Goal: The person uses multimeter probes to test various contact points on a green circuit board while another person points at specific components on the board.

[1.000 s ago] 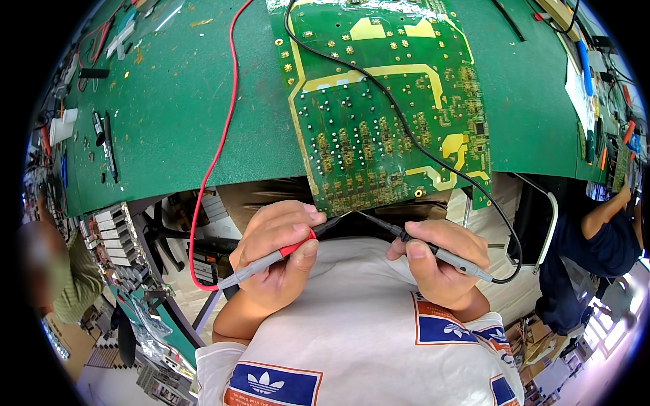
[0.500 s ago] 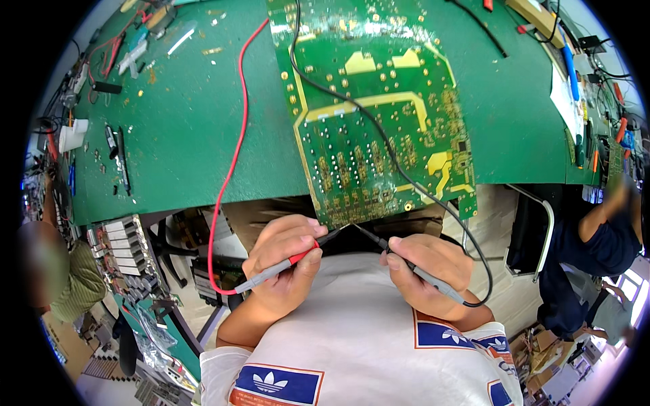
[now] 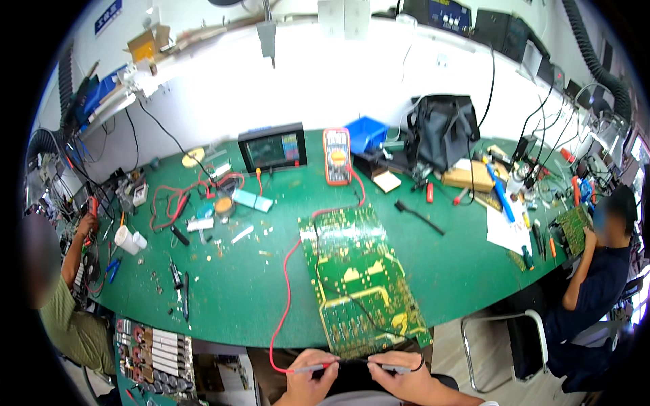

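My left hand (image 3: 311,384) is closed round a red-and-grey test probe (image 3: 311,369). In my right hand (image 3: 407,380) is a black-and-grey test probe (image 3: 394,369), pinched by the fingers. Both probes point inward at the near edge of a large green circuit board (image 3: 352,274), which juts over the table's front edge. Whether the tips touch the board or each other is too small to tell. A red lead (image 3: 287,281) runs along the board's left side, and a black lead (image 3: 318,252) crosses over it. Beyond the board, an orange multimeter (image 3: 337,157) stands with leads plugged in.
A black instrument with a screen (image 3: 273,150), a blue bin (image 3: 367,134) and a dark bag (image 3: 443,132) stand at the back. A black brush (image 3: 420,218) lies right of the board. Co-workers sit at either side; a metal-framed chair (image 3: 467,352) stands at right.
My view has tilted up, bringing the multimeter, back wall and shelf into sight. My hands appear lower in the picture, still holding the probes by the board's near edge.
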Motion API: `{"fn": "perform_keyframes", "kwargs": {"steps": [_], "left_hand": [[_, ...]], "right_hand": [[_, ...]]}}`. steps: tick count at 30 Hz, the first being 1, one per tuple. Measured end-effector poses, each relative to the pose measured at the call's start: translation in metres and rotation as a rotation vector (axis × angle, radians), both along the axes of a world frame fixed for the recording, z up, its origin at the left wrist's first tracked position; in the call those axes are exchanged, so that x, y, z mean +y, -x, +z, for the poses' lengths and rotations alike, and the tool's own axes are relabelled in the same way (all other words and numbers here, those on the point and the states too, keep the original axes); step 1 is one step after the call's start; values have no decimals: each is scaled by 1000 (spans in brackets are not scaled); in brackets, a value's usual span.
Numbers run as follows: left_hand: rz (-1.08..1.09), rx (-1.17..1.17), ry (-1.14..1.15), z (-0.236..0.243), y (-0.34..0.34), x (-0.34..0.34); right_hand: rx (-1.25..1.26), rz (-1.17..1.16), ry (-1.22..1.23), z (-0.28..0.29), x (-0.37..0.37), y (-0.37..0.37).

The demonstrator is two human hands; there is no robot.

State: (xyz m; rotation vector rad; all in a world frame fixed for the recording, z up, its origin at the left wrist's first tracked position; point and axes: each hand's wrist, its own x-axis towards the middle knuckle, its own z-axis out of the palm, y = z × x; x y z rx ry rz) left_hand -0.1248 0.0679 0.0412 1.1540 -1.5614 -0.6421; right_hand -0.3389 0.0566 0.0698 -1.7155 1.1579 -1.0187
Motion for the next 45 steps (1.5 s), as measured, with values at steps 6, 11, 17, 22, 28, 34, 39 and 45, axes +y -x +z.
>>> {"fn": "perform_keyframes", "kwargs": {"steps": [6,11,17,22,28,34,39,45], "left_hand": [[80,-35,-54,21,3,4],[96,-25,-122,19,4,6],[82,-17,-93,19,4,7],[82,-16,-103,22,5,6],[94,-43,-131,24,6,5],[55,-22,-18,4,5,2],[46,-45,11,0,4,1],[-13,3,58,-1,1,-3]], "right_hand": [[11,-58,-26,30,8,-10],[54,-48,74,22,6,-9],[39,-46,116,21,6,-9],[34,-43,224,17,4,-10],[43,-40,212,18,3,-8],[62,-30,186,26,4,-7],[73,-14,197,24,0,-8],[3,11,-35,18,0,-1]]}}
